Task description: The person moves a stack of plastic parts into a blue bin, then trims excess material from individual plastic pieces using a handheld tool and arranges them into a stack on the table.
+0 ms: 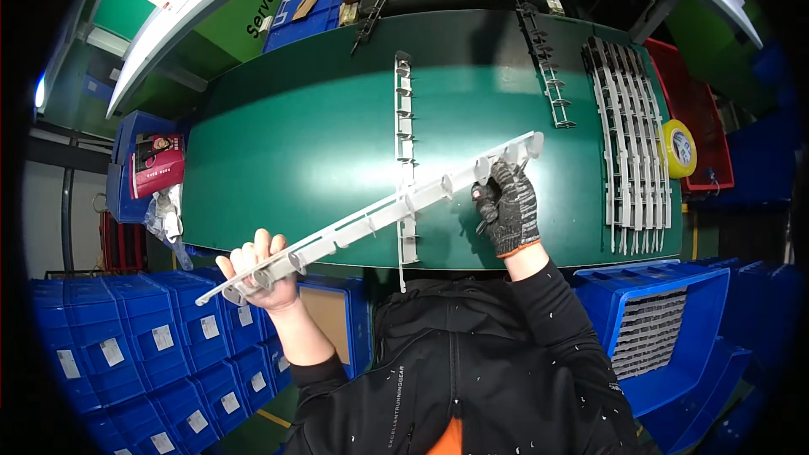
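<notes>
A long light-grey plastic strip with round tabs along it (pixel 385 212) slants over the table, its right end farther from me. My left hand (pixel 268 276), bare, is closed around the strip's lower left end. At the other end, my right hand (pixel 512 212) wears a dark grey knit glove with an orange cuff. Its fingers are curled in and its fingertips are at the strip's edge; what sits inside them is hidden. Beneath the held strip, a second similar strip (pixel 404 122) lies lengthwise on the green table (pixel 278 143).
Several strips (pixel 632 143) lie in a row at the right, beside a yellow roll (pixel 677 149) and a red bin (pixel 695 109). Another strip (pixel 543 59) rests at the back. Blue crates (pixel 126 329) stand lower left; a blue bin (pixel 712 286) holding stacked strips is lower right.
</notes>
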A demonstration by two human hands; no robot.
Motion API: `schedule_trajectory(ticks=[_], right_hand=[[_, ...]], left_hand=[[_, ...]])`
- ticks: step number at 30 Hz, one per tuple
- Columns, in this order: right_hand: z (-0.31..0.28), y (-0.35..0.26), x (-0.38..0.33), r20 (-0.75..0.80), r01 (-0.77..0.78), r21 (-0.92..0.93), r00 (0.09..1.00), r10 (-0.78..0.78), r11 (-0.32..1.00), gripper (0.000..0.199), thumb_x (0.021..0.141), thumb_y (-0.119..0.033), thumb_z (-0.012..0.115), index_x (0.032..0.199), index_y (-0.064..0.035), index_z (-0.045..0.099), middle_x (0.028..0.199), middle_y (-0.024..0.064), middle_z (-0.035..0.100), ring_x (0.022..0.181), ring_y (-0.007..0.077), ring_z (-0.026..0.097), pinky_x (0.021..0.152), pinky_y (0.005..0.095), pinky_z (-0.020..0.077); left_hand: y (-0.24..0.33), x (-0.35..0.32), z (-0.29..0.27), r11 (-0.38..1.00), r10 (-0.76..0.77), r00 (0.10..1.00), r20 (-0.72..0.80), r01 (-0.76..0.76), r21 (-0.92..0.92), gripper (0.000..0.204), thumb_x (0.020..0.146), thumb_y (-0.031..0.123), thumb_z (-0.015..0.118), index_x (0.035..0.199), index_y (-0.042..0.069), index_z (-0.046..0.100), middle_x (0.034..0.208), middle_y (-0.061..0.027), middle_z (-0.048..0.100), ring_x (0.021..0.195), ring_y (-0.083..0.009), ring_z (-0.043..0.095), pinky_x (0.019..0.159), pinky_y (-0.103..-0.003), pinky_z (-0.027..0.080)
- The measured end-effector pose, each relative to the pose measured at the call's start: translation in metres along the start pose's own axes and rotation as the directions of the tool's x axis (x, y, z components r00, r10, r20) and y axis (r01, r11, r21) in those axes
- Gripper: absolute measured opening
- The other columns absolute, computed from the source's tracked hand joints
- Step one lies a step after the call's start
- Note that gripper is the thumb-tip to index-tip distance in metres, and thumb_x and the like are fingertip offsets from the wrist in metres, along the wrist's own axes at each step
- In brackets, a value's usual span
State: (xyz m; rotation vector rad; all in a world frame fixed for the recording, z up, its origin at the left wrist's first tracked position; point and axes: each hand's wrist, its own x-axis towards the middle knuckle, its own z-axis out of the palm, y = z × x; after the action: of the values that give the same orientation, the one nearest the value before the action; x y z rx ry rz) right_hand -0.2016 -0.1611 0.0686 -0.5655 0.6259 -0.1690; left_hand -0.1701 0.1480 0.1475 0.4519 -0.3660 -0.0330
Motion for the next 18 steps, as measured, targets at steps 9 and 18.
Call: schedule_trajectory(ticks=[9, 18], right_hand=[[0.041, -0.037, -0.024, 0.274, 0.208, -0.421, 0.957, -0.095, 0.883, 0.011, 0.085, -0.009, 0.055, 0.088, 0.0014, 0.056, 0.061, 0.0046, 0.056, 0.045, 0.0099, 0.050, 0.042, 0.0219, 0.0406], [0.052, -0.018, -0.037, 0.587, 0.540, -0.664, 0.805, -0.087, 0.516, 0.019, 0.085, -0.017, 0.054, 0.093, -0.0001, 0.057, 0.075, 0.0101, 0.060, 0.062, 0.0209, 0.058, 0.058, 0.0319, 0.0462]], left_hand=[[0.014, 0.018, -0.008, 0.183, -0.685, 0.725, -0.067, 0.260, 0.948, 0.052, 0.087, 0.042, 0.048, 0.104, -0.005, 0.060, 0.103, -0.0169, 0.061, 0.094, -0.0232, 0.058, 0.086, -0.035, 0.043], [-0.117, -0.008, 0.016, 0.490, -0.788, 0.595, -0.155, 0.760, 0.427, 0.043, 0.090, 0.039, 0.042, 0.091, -0.002, 0.056, 0.069, -0.0098, 0.058, 0.050, -0.0138, 0.055, 0.040, -0.023, 0.045]])
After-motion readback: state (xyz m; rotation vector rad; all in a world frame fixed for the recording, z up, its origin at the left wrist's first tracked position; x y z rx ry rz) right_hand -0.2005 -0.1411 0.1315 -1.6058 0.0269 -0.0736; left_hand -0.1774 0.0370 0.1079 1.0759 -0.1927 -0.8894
